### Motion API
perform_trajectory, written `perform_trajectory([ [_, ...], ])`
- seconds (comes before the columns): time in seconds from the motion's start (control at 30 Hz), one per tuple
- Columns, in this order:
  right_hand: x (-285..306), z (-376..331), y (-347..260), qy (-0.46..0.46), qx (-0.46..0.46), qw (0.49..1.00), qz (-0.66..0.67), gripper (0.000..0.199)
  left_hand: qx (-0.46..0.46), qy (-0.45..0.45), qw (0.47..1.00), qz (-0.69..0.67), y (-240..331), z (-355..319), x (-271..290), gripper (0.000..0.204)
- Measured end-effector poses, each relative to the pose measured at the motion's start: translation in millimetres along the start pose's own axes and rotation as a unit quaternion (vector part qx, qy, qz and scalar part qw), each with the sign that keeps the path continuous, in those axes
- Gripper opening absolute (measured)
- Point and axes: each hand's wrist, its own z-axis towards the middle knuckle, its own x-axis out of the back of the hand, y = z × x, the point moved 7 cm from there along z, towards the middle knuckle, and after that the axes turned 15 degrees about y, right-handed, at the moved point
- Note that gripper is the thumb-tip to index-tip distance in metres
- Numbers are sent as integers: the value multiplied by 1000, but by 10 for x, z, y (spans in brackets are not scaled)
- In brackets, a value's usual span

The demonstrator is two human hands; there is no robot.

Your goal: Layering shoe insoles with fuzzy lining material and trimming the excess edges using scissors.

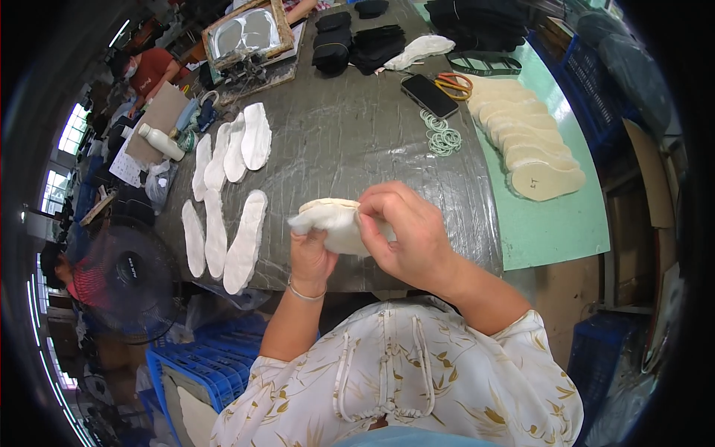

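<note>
Both my hands hold one cream-white insole [333, 220] above the near edge of the dark wrapped table [350, 141]. My left hand [310, 257] grips it from below, thumb on its left end. My right hand [406, 227] closes over its right half from above, fingers pinching the top edge. Several white insoles [223, 194] lie spread flat on the left part of the table. A fanned stack of tan insoles [525, 138] lies on the green mat [558, 223] at the right.
A black phone [429, 95], orange-handled scissors [454, 83] and white rings [442, 138] lie mid-right. Black shoe parts [357, 41] and a framed press [246, 37] sit at the far end. A white bottle [161, 141], a fan [134, 276], blue crates [201, 365] and other people are at left.
</note>
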Motion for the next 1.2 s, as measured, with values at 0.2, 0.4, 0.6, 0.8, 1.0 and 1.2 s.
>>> perform_trajectory([
  [0.2,-29,-34,65,-11,15,1000,-19,17,-30,-20,993,112,194,44,-101,36],
  [0.4,202,-104,223,26,-97,994,51,31,1,37,997,-72,68,123,169,37],
  [0.6,178,-170,211,16,-50,998,-18,15,27,24,997,-70,22,129,97,41],
  [0.8,150,-152,203,-4,-23,996,-81,12,22,30,997,-63,4,113,98,43],
  [1.0,92,-179,214,-6,-6,996,-85,14,13,25,999,-44,-21,120,74,44],
  [1.2,61,-214,245,-20,-20,992,-120,14,3,37,998,-42,-58,118,80,42],
])
